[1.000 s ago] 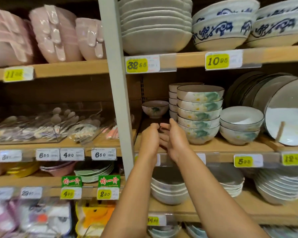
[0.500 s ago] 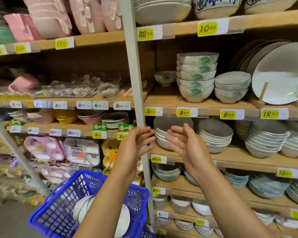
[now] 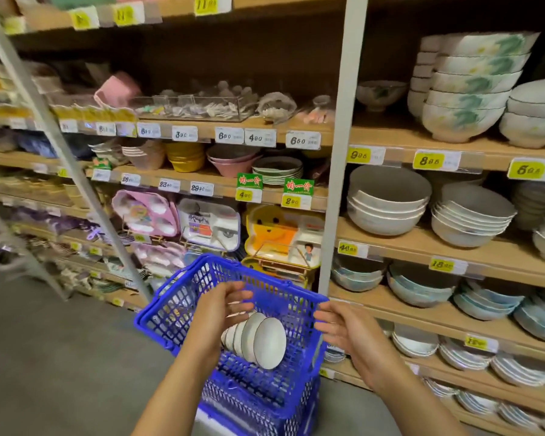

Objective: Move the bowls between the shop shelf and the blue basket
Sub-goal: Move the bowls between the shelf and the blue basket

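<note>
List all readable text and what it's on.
"均一价": both green signs
"490": left yellow tag
"290": right yellow tag
"680": left white tag
"490": middle white tag
"650": right white tag
"2990": lower white tag
Other price tags: too blurred or small.

Tableware shop aisle, wooden shelves of stacked bowls, yellow price tags, blue basket

blue basket: blue mesh | bowls: white, dark rims | stacked shelf bowls: white, green leaf pattern
</note>
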`<state>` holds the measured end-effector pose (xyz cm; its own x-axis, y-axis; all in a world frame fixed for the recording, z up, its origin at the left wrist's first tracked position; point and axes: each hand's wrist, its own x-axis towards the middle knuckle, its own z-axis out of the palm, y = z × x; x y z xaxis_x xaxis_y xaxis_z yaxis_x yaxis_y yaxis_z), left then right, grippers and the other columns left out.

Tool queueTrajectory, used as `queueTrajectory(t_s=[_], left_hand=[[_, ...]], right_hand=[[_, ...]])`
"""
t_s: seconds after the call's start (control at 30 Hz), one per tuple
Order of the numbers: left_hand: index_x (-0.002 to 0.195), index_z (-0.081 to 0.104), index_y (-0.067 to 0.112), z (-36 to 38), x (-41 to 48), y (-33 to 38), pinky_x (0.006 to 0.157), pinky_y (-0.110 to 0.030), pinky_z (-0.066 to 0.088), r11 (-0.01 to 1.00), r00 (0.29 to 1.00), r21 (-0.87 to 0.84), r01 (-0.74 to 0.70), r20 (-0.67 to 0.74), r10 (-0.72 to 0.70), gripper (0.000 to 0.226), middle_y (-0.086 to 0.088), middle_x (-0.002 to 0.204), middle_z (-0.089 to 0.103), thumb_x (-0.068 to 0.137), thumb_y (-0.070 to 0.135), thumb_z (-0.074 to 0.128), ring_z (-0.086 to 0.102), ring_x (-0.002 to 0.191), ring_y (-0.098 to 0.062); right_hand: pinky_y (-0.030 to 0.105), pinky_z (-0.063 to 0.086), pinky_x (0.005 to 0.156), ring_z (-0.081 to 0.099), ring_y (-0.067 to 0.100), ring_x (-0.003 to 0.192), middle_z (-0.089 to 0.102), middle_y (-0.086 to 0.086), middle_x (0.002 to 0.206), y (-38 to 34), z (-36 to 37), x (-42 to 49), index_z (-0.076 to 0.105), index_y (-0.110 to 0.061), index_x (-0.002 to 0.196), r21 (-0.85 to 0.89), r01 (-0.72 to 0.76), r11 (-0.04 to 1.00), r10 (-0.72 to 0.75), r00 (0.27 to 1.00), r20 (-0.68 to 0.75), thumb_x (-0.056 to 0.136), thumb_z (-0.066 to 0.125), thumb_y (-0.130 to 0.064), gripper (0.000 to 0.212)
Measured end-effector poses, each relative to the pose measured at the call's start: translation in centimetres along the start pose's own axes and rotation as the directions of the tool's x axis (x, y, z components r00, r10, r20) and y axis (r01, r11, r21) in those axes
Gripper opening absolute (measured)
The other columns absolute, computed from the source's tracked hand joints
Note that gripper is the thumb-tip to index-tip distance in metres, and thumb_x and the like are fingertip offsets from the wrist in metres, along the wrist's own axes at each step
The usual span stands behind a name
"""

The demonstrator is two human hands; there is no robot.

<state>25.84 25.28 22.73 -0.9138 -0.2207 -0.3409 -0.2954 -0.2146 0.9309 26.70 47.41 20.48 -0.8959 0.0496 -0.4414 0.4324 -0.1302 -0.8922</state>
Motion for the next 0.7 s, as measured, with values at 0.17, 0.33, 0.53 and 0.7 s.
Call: queueTrajectory(t_s=[0.17, 0.33, 0.53, 0.7], left_hand=[[0.096, 0.065, 0.008, -6.7, 4.6, -2.3, 0.06, -0.028, 0.05, 0.988, 0.993, 0.104, 0.114, 0.0, -0.114, 0.024, -0.008, 0.084, 0.072, 0.095, 0.019, 0.043, 0.064, 0.068, -0.021], [0.092, 0.064, 0.007, -11.5, 9.4, -3.8, 0.061, -0.028, 0.046, 0.962, 0.985, 0.218, 0.167, 0.009, -0.173, 0.024, -0.009, 0.08, 0.071, 0.096, 0.014, 0.041, 0.061, 0.064, -0.021], [0.098, 0.063, 0.006, -11.3, 14.2, -6.4, 0.06, -0.029, 0.045, 0.902, 0.958, 0.375, 0.214, 0.101, -0.269, 0.021, -0.009, 0.088, 0.068, 0.096, 0.015, 0.045, 0.061, 0.068, -0.021], [0.086, 0.061, 0.011, -8.4, 18.0, -9.4, 0.063, -0.029, 0.044, 0.82, 0.928, 0.518, 0.242, 0.123, -0.351, 0.02, -0.006, 0.082, 0.062, 0.095, 0.015, 0.043, 0.056, 0.07, -0.022]], right_hand=[[0.031, 0.05, 0.077, 0.069, 0.02, 0.087, 0.075, 0.006, 0.095, 3.7, 5.6, 2.7, 0.068, -0.011, 0.099, -0.039, -0.099, 0.994, 0.097, 0.994, -0.053, 0.097, 0.05, -0.022, 0.021], [0.028, 0.045, 0.063, 0.063, 0.02, 0.075, 0.069, 0.009, 0.093, 7.5, 10.5, 5.4, 0.065, -0.008, 0.1, 0.014, -0.206, 0.978, 0.206, 0.968, -0.14, 0.095, 0.053, -0.019, 0.018], [0.028, 0.044, 0.06, 0.057, 0.019, 0.071, 0.063, 0.006, 0.087, 11.5, 12.0, 8.5, 0.061, -0.011, 0.102, 0.043, -0.347, 0.937, 0.348, 0.915, -0.205, 0.097, 0.049, -0.02, 0.015], [0.029, 0.044, 0.059, 0.056, 0.021, 0.08, 0.064, 0.014, 0.101, 14.2, 11.9, 12.1, 0.061, -0.011, 0.1, 0.089, -0.441, 0.893, 0.449, 0.856, -0.255, 0.099, 0.048, -0.02, 0.015]])
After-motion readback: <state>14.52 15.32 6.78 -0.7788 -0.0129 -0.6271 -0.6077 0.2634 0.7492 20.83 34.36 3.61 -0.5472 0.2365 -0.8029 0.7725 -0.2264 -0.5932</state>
